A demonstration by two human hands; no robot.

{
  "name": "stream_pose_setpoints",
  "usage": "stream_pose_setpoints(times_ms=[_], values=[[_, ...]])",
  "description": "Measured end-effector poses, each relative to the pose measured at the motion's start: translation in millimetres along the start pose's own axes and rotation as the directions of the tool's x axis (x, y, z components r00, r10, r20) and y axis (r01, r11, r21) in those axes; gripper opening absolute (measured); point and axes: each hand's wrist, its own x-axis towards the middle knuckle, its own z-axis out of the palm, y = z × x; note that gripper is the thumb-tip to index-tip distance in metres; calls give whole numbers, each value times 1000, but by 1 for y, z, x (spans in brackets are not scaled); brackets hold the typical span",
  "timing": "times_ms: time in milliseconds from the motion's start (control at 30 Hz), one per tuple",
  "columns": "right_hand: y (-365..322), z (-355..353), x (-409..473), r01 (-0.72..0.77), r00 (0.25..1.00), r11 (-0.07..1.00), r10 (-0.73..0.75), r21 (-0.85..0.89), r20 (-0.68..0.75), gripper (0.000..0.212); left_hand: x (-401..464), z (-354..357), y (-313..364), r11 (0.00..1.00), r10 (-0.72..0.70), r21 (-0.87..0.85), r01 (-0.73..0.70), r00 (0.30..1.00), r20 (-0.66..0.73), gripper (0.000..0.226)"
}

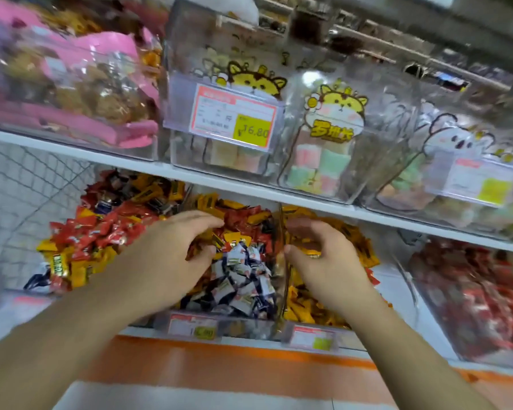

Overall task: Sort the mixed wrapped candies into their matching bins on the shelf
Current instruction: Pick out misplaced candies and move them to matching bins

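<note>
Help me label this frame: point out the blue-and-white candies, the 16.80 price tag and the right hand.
blue-and-white candies (243,276): head view, middle of the pile.
16.80 price tag (234,116): head view, centre of the label.
right hand (320,261): head view, back of the hand.

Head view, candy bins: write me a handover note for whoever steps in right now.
Left hand: fingers curled into the middle bin, on red and yellow candies; a firm grip can't be confirmed.
Right hand: pinches a yellow candy over the yellow bin.
Middle bin is mixed: red and yellow at the back, white-blue candies in front. The left pile is mixed too.
Done: little, judging by the mix.
Left: drop the yellow candy in, then clear strays from the middle bin and the left pile.
</note>
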Motion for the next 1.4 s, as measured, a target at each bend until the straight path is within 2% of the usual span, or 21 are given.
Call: stream_pose_setpoints(times_ms=[100,233,467,567,667,967,1233,1333,1400], values=[[47,-29,0,-95,989,994,87,-58,-122,27,7,27,23,998,70,-14,-69,994,86,46],[94,-55,7,-200,970,967,173,-159,-169,40,17,58,48,990,118,-90,-105,981,153,51],[125,-52,40,-159,987,954,155,-253,-33,52,22,98,61,990,135,-72,-119,946,295,63],[132,-49,50,-153,978,933,190,-326,82,65,22,100,61,991,135,-62,-122,945,299,64],[138,-51,52,-160,968,916,218,-368,123,68,23,99,58,990,142,-63,-129,944,297,63],[151,-46,41,-162,986,952,144,-260,-89,26,18,96,63,990,143,-54,-134,947,288,62],[146,-57,25,-140,969,980,107,-140,-221,25,17,94,64,991,131,-76,-113,947,294,63],[134,-61,21,-135,963,991,126,-22,-238,24,19,93,64,990,136,-78,-119,950,281,61],[120,-60,18,-120,970,984,144,131,-195,25,19,92,63,989,138,-82,-121,957,254,59]])
